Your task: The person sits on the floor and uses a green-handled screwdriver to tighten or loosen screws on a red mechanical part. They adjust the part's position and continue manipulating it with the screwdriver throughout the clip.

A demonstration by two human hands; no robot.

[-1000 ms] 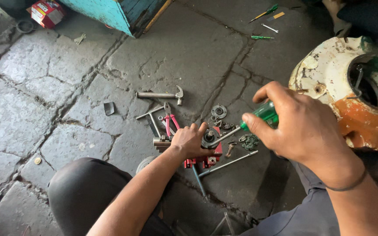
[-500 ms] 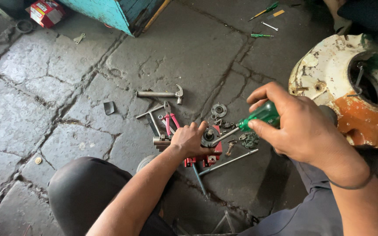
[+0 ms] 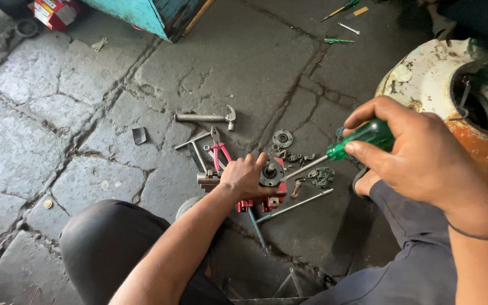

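My left hand presses down on a small red machine part with a dark round opening, lying on the stone floor. My right hand grips a green-handled screwdriver. Its metal shaft slants down and left, and the tip rests at the edge of the round opening of the red part. Small nuts and a dark gasket piece lie just right of the part.
A hammer, red-handled pliers, a T-shaped key and a round flange lie beyond the part. A long rod lies in front. A rusty white and orange round housing stands at the right; a teal box is at the back.
My right hand has shifted slightly with the screwdriver, its tip staying at the red part. My left hand keeps its hold.
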